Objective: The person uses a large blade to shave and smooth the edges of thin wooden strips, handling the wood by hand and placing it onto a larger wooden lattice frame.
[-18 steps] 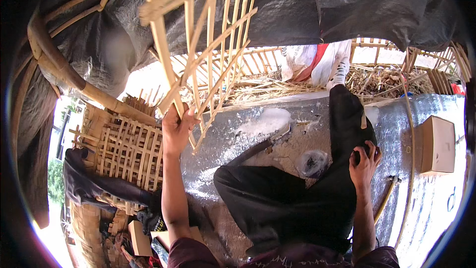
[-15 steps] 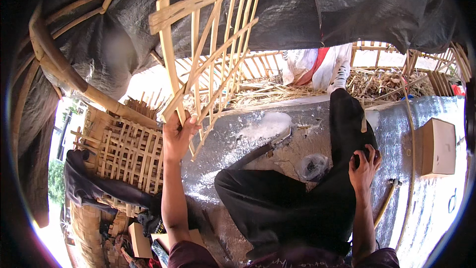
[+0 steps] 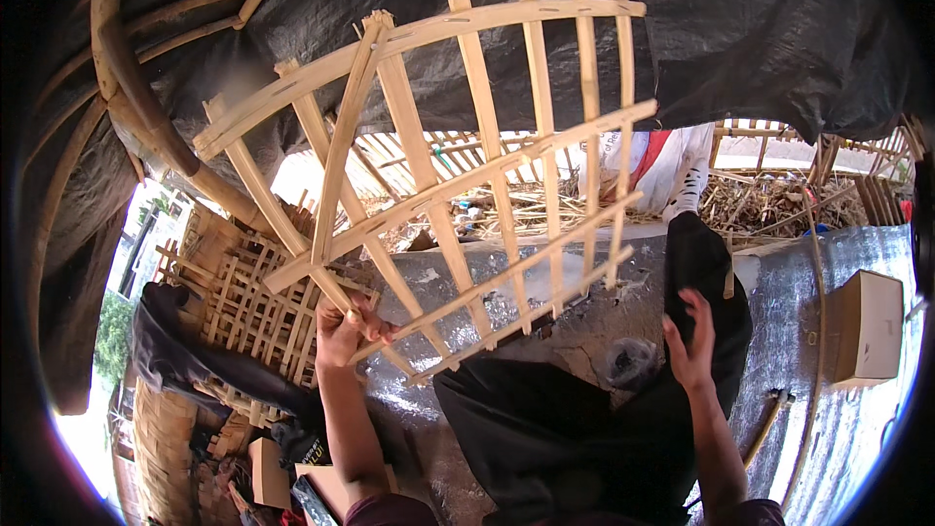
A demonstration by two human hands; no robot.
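A lattice panel of split bamboo slats [image 3: 426, 197] is raised in front of me, its long crosspieces joined to several uprights and one diagonal strip. My left hand [image 3: 348, 329] grips its lower left corner, fingers wrapped round a slat. My right hand [image 3: 691, 339] is held up over my right leg, fingers apart, with nothing in it and not touching the panel. Below the panel, a clear plastic bag [image 3: 628, 362] lies on the ground between my legs.
A hammer [image 3: 767, 427] and a cardboard box [image 3: 865, 329] are at the right on a silvery sheet [image 3: 779, 278]. Woven bamboo baskets [image 3: 248, 302] with dark cloth [image 3: 195, 356] stand at the left. Black sheeting [image 3: 740, 29] hangs overhead; bamboo scraps [image 3: 769, 205] lie beyond my foot.
The panel has turned from nearly edge-on to face me more broadly, its far end swinging right. My right hand has lifted off my leg and its fingers have spread.
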